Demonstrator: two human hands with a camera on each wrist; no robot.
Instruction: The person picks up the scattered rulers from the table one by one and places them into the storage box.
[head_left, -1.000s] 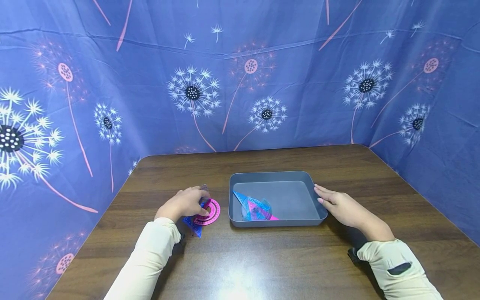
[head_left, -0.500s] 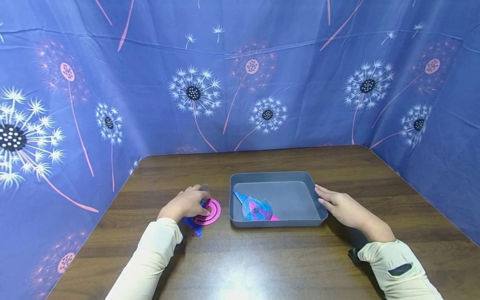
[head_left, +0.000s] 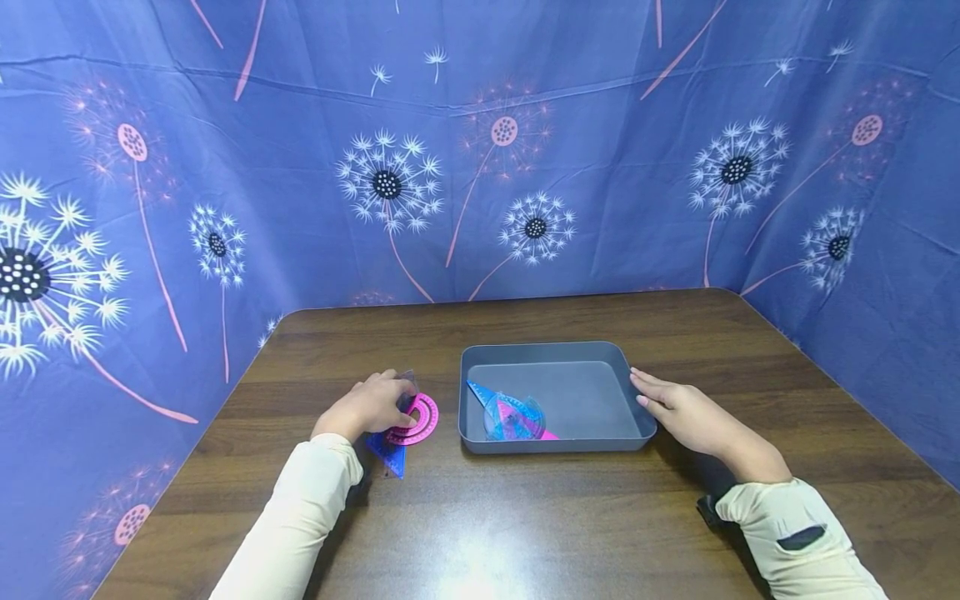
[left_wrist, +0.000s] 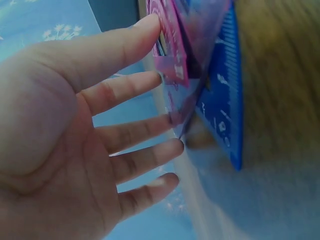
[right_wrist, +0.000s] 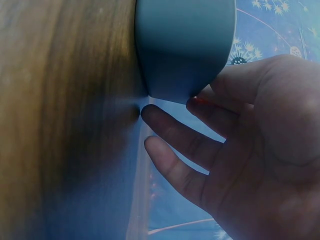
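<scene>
In the head view my left hand (head_left: 367, 408) pinches a pink protractor (head_left: 425, 425) left of the tray, at a small pile. Under it lie a blue set square (head_left: 388, 456) and a clear piece (head_left: 408, 377), mostly hidden by the hand. The left wrist view shows the thumb on the pink protractor (left_wrist: 172, 47), index fingertip near its corner and the other fingers spread. The blue set square (left_wrist: 230, 105) is close to the tabletop there. My right hand (head_left: 678, 412) has its fingers extended, fingertips at the right end of the grey tray (head_left: 588, 396).
Inside the tray's left part lie a light blue set square (head_left: 480, 392), a clear round protractor (head_left: 491, 427) and a pink piece (head_left: 551, 436), overlapping. The brown wooden table (head_left: 570, 517) ends at a blue dandelion-print curtain (head_left: 630, 208) at the back and sides.
The pink protractor has shifted slightly away from me and to the left with the left hand's fingers. The blue set square's tip has slid a little nearer. The right hand and tray stay put.
</scene>
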